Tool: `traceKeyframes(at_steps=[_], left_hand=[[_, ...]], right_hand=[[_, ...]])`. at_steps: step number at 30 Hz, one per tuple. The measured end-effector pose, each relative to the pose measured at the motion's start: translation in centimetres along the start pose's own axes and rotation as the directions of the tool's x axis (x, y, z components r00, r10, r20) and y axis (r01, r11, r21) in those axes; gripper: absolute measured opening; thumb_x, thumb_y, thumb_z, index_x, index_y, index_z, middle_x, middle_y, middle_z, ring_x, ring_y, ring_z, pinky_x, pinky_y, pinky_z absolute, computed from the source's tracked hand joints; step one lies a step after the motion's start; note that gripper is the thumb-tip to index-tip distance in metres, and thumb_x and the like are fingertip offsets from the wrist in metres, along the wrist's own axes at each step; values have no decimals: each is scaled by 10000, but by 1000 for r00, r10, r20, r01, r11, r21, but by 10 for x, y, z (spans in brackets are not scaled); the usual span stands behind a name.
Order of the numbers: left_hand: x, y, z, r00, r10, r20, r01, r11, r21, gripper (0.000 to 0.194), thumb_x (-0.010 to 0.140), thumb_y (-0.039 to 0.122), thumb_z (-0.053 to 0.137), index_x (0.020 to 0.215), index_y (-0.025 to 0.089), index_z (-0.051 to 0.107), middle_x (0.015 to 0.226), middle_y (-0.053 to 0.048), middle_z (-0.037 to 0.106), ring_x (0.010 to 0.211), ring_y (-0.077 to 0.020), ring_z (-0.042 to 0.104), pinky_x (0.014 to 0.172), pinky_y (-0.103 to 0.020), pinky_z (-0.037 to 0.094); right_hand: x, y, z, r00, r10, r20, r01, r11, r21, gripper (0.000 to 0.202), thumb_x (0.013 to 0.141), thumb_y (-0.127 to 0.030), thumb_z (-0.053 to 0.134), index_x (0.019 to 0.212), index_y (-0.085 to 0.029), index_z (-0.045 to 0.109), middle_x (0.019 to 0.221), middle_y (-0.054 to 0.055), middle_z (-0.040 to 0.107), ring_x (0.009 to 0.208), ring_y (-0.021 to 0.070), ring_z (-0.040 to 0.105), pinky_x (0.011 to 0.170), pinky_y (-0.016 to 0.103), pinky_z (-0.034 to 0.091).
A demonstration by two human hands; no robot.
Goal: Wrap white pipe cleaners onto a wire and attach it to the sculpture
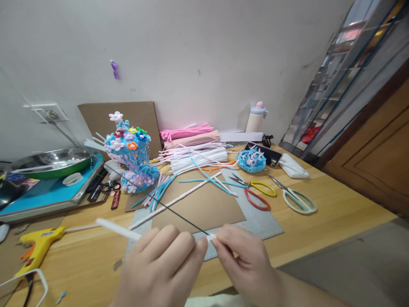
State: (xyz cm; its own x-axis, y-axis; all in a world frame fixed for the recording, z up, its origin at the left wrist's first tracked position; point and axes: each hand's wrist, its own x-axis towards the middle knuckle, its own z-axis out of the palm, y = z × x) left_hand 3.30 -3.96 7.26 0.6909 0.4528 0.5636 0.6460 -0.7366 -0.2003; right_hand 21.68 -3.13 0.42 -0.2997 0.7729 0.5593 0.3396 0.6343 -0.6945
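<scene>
My left hand is closed around a white pipe cleaner, whose free end sticks out to the left. Close beside it, my right hand pinches a small white fuzzy bit at the near end of a thin dark green stem. The stem slants away up and left over the desk. Whether the white bit is wrapped around the stem is hidden by my fingertips. Beneath the hands are a brown cardboard sheet and a grey cutting mat, with a long white twisted strip lying across.
A blue flower-covered pipe-cleaner piece stands at left, near a yellow glue gun and a metal pan. Pipe-cleaner bundles lie behind. Rightward are red-and-yellow-handled scissors, pale-handled scissors and a round blue piece.
</scene>
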Motion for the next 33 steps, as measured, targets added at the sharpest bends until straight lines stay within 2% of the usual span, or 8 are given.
traceKeyframes(at_steps=[8,13,16,19,23,27,30,33], left_hand=[[34,-17,-11,962,119,247,-118,993,-21,138,844,197,565,712,199,608,694,12,561,697,-164,470,649,-336,295],[45,-26,8,909,165,382,-120,983,-139,124,779,232,639,657,227,621,745,9,594,811,-181,524,846,-360,350],[41,-24,4,955,84,283,-75,996,-45,135,797,155,569,824,225,681,953,-24,650,973,-201,547,1029,-391,264],[13,-19,-12,999,5,-34,-3,999,45,303,811,81,505,1051,191,653,1120,-71,623,1085,-228,526,1011,-415,306],[-35,-4,-3,912,-35,-410,5,997,-75,260,722,36,596,851,253,662,898,-2,610,879,-163,566,877,-325,424],[-34,10,42,845,-485,-224,360,827,-433,300,789,30,490,1018,207,569,1013,-73,594,987,-204,554,822,-357,458],[-15,11,63,882,-472,-10,405,767,-497,286,842,119,503,1108,222,532,1156,-78,581,1139,-220,492,931,-393,389],[-10,5,65,913,-408,23,361,777,-516,152,871,99,469,874,224,557,829,-7,629,892,-171,570,849,-355,380]], right_hand=[[-3,0,-14,918,-221,329,300,929,-214,198,851,-57,359,767,-166,501,670,21,481,603,144,378,542,271,244],[-4,0,-18,900,-284,331,353,920,-169,221,832,-48,348,777,-152,535,676,40,506,622,152,398,547,269,267],[-5,0,-16,944,-180,275,206,976,-68,214,872,-98,366,725,-162,508,641,13,474,599,128,393,550,249,290],[-5,2,-14,972,73,222,-110,981,158,268,911,-223,434,652,-167,478,597,-19,435,551,92,407,526,213,317],[-2,7,-11,844,383,376,-537,591,602,338,866,-421,546,656,-158,513,521,-42,457,376,47,387,347,158,266],[2,5,-7,750,356,557,-627,114,771,326,779,-422,666,658,-143,547,448,-41,511,283,26,336,274,130,233],[5,1,-4,722,296,625,-633,-83,770,288,772,-367,687,659,-136,557,442,-33,538,269,14,325,276,116,236],[6,1,-4,716,340,610,-610,-120,783,280,770,-356,692,661,-137,556,459,-26,555,278,8,320,286,113,225]])
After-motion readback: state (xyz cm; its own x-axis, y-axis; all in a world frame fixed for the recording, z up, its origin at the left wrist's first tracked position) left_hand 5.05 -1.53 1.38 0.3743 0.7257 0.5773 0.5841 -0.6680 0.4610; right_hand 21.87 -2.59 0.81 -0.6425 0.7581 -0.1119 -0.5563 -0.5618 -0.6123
